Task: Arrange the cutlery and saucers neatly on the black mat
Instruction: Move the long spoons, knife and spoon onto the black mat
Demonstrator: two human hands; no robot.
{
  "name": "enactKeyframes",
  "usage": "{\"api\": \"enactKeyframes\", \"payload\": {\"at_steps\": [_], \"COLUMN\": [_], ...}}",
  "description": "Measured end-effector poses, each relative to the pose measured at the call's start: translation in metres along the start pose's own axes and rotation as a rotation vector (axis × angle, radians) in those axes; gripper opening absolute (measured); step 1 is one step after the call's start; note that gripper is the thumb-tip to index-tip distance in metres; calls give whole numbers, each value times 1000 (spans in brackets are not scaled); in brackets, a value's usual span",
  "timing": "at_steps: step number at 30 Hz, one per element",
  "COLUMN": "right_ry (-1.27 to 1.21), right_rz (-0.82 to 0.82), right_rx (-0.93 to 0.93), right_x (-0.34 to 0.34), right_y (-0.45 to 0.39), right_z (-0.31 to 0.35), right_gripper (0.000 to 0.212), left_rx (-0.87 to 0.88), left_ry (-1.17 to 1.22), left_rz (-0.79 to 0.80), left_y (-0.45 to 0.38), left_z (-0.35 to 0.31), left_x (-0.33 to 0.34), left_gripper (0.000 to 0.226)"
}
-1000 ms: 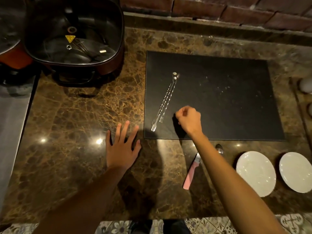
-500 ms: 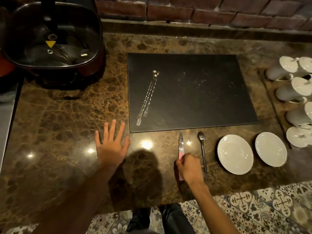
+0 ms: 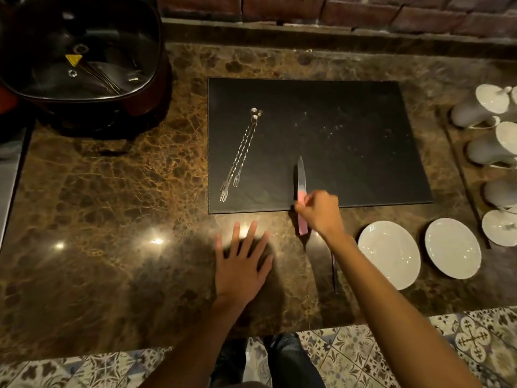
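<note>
Knife [image 3: 300, 175] now lifted by right hand [image 3: 319, 211] over mat [image 3: 363, 141].

Right hand [image 3: 319, 211] grips the pink-handled knife [image 3: 300, 191], blade pointing to twelve o'clock over the black mat [image 3: 349, 141]; left hand [image 3: 240, 264] lies flat on the table [image 3: 98, 205].

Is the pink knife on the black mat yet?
Partly: the pink knife blade lies over the black mat, handle off its edge, in the right hand.
</note>
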State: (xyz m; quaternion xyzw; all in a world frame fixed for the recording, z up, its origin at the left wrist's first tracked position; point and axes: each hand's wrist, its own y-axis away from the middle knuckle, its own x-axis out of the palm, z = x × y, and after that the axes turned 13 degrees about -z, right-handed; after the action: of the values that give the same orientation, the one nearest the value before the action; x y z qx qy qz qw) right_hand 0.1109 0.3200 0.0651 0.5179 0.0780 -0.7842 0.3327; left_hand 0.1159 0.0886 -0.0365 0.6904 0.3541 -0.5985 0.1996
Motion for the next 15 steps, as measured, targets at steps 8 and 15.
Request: {"api": "enactKeyframes", "payload": {"at_steps": [8, 15], "right_ry": [-41, -128], "right_rz": [-14, -34], "right_rx": [-90, -15], "right_x": [15, 6], "right_y": [-104, -84], "right_z": [46, 5], "right_gripper": [30, 29], "left_rx": [-38, -49], "left_ry": [32, 14], "left_rz": [-32, -19], "left_y": [-28, -26], "left_z": [-25, -25], "left_x": [14, 15], "left_gripper": [56, 59]}}
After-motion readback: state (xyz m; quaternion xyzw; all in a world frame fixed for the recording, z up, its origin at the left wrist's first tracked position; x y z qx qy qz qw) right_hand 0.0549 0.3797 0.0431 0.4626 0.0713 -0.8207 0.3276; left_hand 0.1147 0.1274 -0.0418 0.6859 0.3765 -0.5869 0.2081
